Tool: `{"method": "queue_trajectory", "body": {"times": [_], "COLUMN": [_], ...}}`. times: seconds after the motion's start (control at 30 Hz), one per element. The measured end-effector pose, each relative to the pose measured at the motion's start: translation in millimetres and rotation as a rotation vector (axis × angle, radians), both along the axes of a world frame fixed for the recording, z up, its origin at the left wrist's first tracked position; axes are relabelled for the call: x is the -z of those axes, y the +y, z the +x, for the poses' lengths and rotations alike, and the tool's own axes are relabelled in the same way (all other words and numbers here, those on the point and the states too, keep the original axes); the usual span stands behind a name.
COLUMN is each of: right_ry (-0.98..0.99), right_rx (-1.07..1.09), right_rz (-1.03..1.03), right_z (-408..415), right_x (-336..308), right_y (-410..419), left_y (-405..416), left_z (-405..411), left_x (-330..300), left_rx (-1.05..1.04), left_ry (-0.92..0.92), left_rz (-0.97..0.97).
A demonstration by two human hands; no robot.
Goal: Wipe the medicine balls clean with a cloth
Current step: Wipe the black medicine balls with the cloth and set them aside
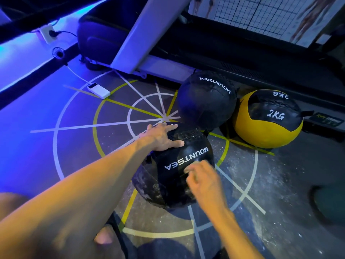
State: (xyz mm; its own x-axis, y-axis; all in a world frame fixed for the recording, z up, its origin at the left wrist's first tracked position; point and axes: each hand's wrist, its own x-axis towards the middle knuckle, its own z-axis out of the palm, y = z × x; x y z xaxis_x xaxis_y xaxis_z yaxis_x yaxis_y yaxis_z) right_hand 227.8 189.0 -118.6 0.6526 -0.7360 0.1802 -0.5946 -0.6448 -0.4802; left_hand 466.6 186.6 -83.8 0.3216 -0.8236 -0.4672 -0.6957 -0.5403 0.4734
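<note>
A black medicine ball (175, 169) lettered MOUNTSEA sits on the floor (74, 128), over painted circles and spokes. The left hand (160, 137) lies flat on its top, fingers spread. The right hand (202, 181) is on its near right side, blurred, fingers curled; whether it holds a cloth cannot be told. Just behind this ball stands a second black ball (206, 100), and beside that, farther right, a yellow and black ball (268, 118) marked 2KG. Well left and behind lies a white power bank (98, 90).

Gym: treadmill (205, 53), medicine balls (267, 118), floor markings (112, 124).
</note>
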Motion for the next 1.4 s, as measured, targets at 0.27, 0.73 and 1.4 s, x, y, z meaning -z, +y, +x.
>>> {"method": "queue_trajectory", "body": {"times": [0.27,0.73,1.4], "right_ry": [0.070,0.044,0.084], "right_rx": [-0.169,-0.352,-0.048], "right_rz": [0.087,-0.153,-0.056], "right_z": [16.9,9.2,44.4], "right_x": [35.7,8.9,-19.9], "right_y": [63.8,41.7,-24.9], "left_y": [-0.5,0.8,-8.7], "left_z": [-0.7,11.2,10.6], "left_x": [-0.2,4.7,-12.8], "left_rx": [-0.007,0.041,0.226], "left_ry": [0.013,0.047,0.027], "left_rz": [-0.003,0.003,0.026]}}
